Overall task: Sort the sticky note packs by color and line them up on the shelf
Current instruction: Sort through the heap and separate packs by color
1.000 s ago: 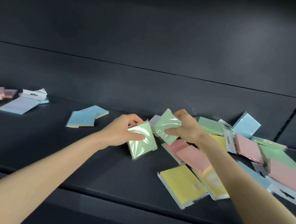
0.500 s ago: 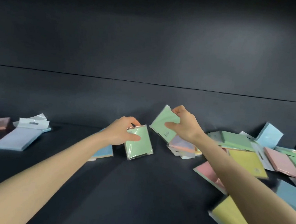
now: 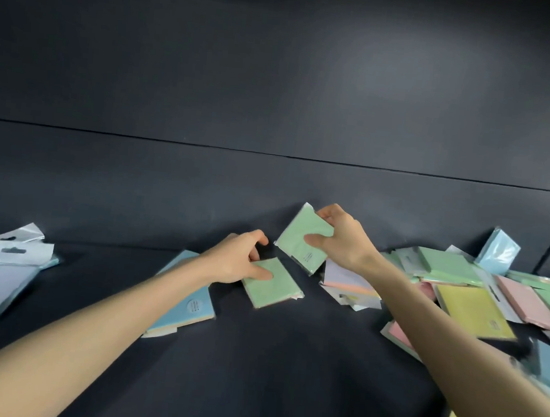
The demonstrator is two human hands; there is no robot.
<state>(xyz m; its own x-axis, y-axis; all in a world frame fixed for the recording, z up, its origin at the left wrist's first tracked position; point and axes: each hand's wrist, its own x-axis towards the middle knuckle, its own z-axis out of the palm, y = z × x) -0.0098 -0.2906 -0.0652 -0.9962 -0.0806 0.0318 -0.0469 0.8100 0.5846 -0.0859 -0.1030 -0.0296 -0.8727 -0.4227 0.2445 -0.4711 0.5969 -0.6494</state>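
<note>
On the shelf (image 3: pixel 252 357) beside a blue pack (image 3: pixel 187 304), our left hand (image 3: pixel 235 261) has laid the first green pack (image 3: pixel 275 290) flat, thumb and fingers still pinching it; our right hand (image 3: pixel 341 243) pinches the second green pack (image 3: pixel 299 241) aloft, next in line.

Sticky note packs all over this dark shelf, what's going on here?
A person is sorting them by colour. Their left hand holds one green pack flat on the shelf, thumb on top. Their right hand grips a second green pack, raised and tilted just beside it. Blue packs lie to the left; a mixed pile of pink, yellow, green and blue packs waits on the right.
</note>
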